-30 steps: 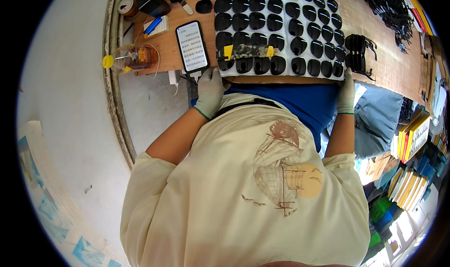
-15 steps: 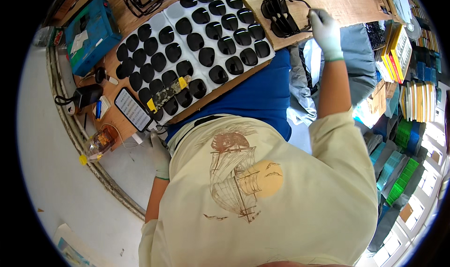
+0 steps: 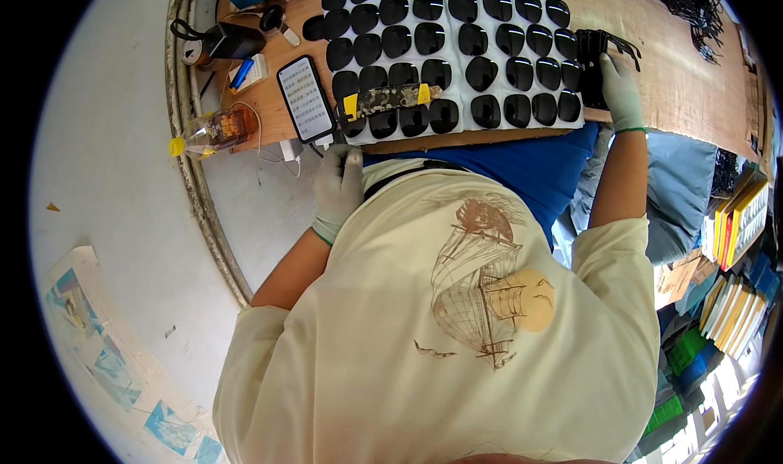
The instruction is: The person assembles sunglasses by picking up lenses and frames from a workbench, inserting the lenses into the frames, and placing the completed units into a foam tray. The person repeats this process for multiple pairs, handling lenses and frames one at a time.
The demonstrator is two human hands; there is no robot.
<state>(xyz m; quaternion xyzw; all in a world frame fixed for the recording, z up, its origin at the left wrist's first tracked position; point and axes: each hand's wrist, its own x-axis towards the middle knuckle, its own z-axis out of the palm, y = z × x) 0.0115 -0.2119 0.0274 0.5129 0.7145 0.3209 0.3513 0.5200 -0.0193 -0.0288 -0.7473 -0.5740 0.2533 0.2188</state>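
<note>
My right hand (image 3: 621, 97), in a pale glove, is closed at the side of a stack of black sunglasses (image 3: 590, 64) at the right edge of the lens board. Their dark temples stick out past my fingers. My left hand (image 3: 338, 188), gloved too, is by my waist at the table edge, just below the phone (image 3: 306, 101). Its fingers are curled together, and what they hold, if anything, is hidden. Rows of dark sunglass lenses (image 3: 473, 40) lie on a white-covered board (image 3: 455, 72). A patterned strip with yellow ends (image 3: 387, 103) lies across the lower left lenses.
At the left are a black box with a strap (image 3: 232, 40), a blue lighter (image 3: 241, 74) and a bottle with a yellow cap (image 3: 216, 131). A pile of black frames (image 3: 681, 3) lies at the far right. Grey bags (image 3: 673, 195) hang beside my right arm.
My view has swung, so the table sits higher and further right. My right hand has moved from the temple tips in against the stack. My left hand has risen to the table edge, fingers curled.
</note>
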